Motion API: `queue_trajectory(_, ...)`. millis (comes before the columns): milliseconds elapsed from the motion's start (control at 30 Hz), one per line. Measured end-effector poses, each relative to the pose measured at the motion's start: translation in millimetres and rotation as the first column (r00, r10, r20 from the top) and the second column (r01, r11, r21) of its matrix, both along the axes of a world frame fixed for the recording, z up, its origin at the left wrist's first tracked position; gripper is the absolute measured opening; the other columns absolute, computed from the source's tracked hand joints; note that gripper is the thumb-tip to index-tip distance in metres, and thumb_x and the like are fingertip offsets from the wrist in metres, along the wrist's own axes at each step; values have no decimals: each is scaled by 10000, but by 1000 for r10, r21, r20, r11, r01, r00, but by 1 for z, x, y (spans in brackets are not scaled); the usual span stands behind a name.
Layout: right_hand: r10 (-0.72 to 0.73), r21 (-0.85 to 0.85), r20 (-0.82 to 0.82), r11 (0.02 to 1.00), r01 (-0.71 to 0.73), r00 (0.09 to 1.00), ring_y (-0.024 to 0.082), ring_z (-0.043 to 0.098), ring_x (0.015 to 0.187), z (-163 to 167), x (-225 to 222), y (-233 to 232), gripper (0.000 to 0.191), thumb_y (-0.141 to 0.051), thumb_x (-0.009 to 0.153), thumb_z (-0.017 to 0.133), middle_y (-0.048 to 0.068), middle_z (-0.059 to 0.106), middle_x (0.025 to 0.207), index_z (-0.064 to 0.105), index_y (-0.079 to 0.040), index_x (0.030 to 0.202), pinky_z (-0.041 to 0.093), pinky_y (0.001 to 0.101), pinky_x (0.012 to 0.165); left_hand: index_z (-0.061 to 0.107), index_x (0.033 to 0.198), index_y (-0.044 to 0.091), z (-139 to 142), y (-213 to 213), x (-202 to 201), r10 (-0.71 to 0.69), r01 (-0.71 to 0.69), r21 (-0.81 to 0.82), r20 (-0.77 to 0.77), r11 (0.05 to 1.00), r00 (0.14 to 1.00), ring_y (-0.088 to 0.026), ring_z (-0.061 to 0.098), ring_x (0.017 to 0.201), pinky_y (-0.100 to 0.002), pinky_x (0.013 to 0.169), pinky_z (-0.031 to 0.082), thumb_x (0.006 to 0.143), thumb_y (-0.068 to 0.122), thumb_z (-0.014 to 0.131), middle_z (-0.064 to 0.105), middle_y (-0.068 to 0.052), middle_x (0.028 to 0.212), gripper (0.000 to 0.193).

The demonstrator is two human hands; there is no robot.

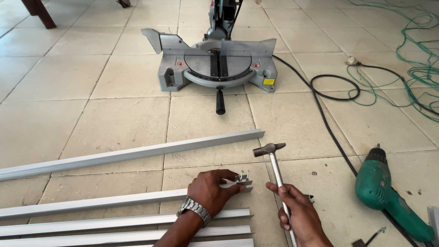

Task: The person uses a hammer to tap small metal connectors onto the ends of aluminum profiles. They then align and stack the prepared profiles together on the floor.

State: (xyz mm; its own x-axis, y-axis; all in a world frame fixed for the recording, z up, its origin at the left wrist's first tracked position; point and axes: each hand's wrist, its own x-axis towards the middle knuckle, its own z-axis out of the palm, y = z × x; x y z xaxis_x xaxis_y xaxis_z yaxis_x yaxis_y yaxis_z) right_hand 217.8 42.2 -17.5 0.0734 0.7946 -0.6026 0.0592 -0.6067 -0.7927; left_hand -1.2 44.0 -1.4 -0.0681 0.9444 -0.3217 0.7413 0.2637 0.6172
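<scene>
My left hand (211, 190) rests on the end of an aluminium profile (91, 202) lying on the tiled floor. Its fingers pinch a small metal corner bracket (243, 178) at that end. A silver watch sits on its wrist. My right hand (299, 214) grips the metal shaft of a hammer (270, 151), whose dark head is raised a little to the right of the bracket.
More aluminium profiles (137, 153) lie across the floor at left and bottom left. A grey mitre saw (215, 59) stands ahead. A green power drill (388, 196) lies at right, with black cable (329, 123) and green cord (411, 50) beyond.
</scene>
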Motion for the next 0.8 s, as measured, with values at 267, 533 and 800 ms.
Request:
queue_trajectory(267, 74, -14, 18, 997, -74, 997, 124, 350, 461, -6, -1, -2, 321, -315, 1065, 455, 27, 748, 1332, 611, -37, 1100, 313, 272, 419, 786, 1088, 281, 4, -1, -1, -69, 69, 42, -13, 997, 998, -184, 760, 937, -367, 794, 619, 779, 444, 792, 785, -7, 1065, 350)
queue_trajectory(533, 100, 28, -55, 995, -99, 993, 107, 355, 442, -10, 0, -3, 313, -302, 1049, 448, 39, 732, 1358, 618, -53, 1134, 322, 261, 401, 792, 1075, 274, 5, -1, -1, -96, 95, 78, 14, 992, 995, -183, 762, 932, -361, 804, 616, 783, 409, 782, 794, 13, 1067, 321)
queue_trajectory(800, 199, 115, -180, 977, -181, 963, 81, 334, 410, -6, -5, -10, 318, -286, 1015, 440, -3, 676, 1431, 613, -52, 1143, 323, 249, 375, 782, 1051, 260, 2, -3, 0, -100, 96, 131, 28, 987, 995, -200, 765, 900, -370, 802, 609, 804, 348, 747, 794, 35, 1049, 264)
